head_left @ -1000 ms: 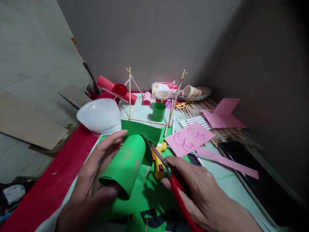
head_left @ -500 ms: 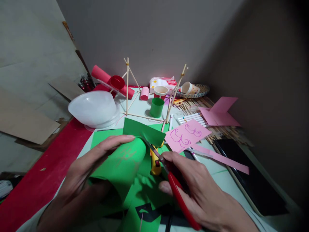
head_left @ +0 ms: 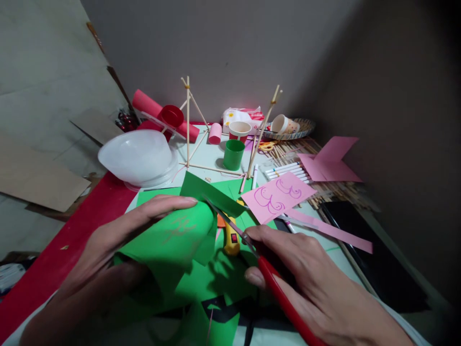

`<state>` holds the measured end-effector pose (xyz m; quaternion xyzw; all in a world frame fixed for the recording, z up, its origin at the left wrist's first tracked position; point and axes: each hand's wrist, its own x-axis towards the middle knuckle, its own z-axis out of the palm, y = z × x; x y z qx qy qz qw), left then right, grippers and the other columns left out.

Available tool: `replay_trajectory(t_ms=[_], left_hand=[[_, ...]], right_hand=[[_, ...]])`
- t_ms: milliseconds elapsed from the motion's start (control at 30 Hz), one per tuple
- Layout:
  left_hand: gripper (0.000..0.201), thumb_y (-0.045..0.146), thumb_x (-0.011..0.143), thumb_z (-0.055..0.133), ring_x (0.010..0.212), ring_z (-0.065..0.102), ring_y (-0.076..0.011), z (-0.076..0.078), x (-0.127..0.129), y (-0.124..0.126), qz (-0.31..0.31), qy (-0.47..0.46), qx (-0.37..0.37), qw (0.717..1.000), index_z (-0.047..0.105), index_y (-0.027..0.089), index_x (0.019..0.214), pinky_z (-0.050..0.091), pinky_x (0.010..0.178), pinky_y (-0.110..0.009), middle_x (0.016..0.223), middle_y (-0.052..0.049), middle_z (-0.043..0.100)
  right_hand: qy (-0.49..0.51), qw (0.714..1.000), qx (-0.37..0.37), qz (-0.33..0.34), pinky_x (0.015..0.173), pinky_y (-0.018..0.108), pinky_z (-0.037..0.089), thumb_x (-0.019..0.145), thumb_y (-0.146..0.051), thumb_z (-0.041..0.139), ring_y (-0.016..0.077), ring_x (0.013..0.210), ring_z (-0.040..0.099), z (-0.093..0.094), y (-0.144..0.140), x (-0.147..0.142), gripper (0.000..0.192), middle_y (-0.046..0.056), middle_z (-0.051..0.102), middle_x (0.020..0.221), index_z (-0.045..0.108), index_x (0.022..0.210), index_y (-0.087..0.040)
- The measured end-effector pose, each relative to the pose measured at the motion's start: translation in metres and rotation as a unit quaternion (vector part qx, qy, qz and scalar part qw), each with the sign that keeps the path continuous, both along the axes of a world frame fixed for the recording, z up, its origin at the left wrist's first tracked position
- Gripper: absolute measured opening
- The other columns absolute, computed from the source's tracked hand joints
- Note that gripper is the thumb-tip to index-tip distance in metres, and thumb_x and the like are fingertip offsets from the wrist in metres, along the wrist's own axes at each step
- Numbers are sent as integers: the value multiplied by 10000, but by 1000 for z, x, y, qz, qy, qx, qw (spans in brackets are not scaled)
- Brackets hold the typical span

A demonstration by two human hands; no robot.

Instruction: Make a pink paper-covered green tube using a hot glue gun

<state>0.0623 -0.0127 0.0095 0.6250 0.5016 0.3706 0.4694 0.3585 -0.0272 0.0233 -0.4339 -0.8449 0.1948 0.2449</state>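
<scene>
Some illegible scrawl on green paper, left grip pinching it, right grip clasping red-handled scissors

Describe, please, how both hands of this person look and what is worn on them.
The left hand and the right hand are bare: no glove, ring or watch shows. The right thumbnail looks short and plain. The left wrist is too dark to judge.

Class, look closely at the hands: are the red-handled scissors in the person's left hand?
No, the right hand holds the red-handled scissors, and the left hand holds curled green paper.
</scene>
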Motion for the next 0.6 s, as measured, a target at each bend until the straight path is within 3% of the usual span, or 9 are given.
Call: replay_trajectory(t_ms=[100, 333, 500, 600], left_hand=[[498, 343, 847, 633, 1271, 632, -361, 9, 2, -1, 23, 50, -28, 998, 683, 416, 1337, 499, 1127, -391, 1353, 62, 720], [478, 330, 834, 663, 1403, 558, -367, 15, 0, 6, 19, 105, 30, 994, 722, 490, 1281, 519, 1126, -373, 1382, 129, 698], [455, 300, 870, 603, 1350, 583, -362, 17, -5, 10, 9, 116, 68, 991, 726, 389, 1298, 517, 1115, -392, 1360, 85, 718], [418, 328, 891, 547, 1277, 625, -321, 14, -10, 15, 10, 111, 93, 989, 745, 331, 1259, 533, 1065, -320, 1303, 91, 743]], right_hand=[[-5, 1000, -17, 2, 547, 230, 519, 1092, -459, 427, 139, 563, 650, 4, 1, 3, 297, 0, 792, 877, 630, 1001, -263], [-35, 999, -25, 11, 588, 242, 522, 1087, -419, 447, 151, 636, 694, 8, 1, 5, 301, 28, 790, 905, 639, 938, -240], [-47, 998, -34, 19, 544, 258, 486, 1088, -417, 449, 166, 672, 722, 9, 1, 11, 318, 45, 786, 911, 632, 905, -234], [-40, 997, -53, 31, 535, 270, 479, 1076, -429, 479, 175, 674, 723, 9, 0, 14, 299, 48, 785, 911, 650, 931, -231]])
